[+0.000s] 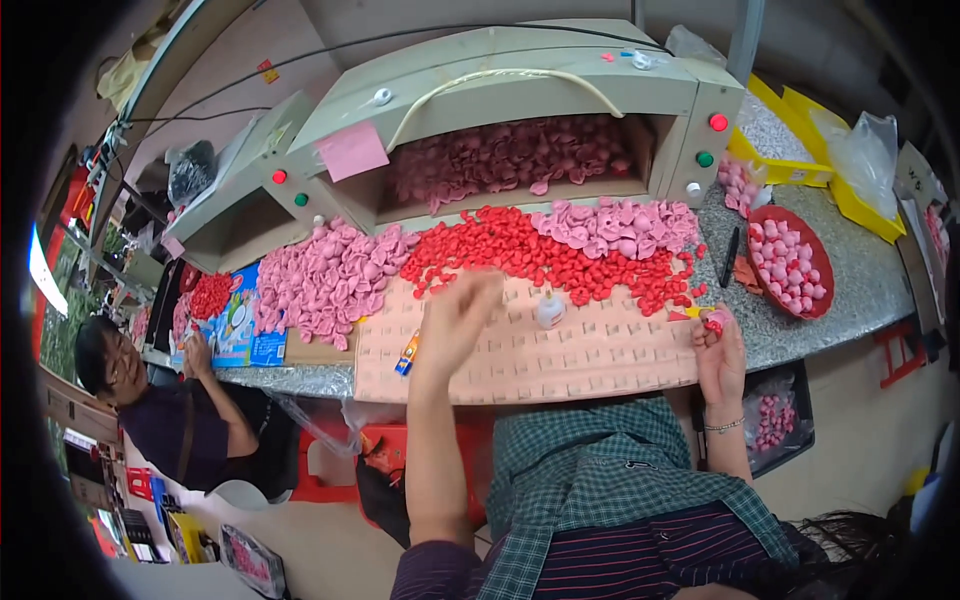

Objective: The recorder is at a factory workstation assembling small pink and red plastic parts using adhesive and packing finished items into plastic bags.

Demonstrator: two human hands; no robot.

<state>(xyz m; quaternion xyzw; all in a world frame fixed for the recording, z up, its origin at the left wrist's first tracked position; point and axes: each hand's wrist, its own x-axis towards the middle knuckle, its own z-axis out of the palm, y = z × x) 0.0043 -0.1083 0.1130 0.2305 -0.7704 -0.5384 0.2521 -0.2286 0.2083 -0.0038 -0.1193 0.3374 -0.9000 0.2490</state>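
Note:
My left hand (455,318), blurred with motion, reaches over a pink gridded mat (560,350) toward a heap of small red pieces (520,250); whether it holds anything I cannot make out. My right hand (718,350) rests at the mat's right edge, fingers closed on a small pink and red piece (713,320). A small white glue bottle (550,308) stands on the mat between the hands. Pink pieces (325,280) are heaped to the left of the red ones, and paler pink pieces (615,225) to their right.
A beige box machine (520,90) with coloured buttons stands behind the heaps, full of dark pink pieces. A red bowl (790,262) of pink pieces sits at the right, yellow bins (800,150) behind. Another person (160,390) sits at the left, at the same stone counter (850,270).

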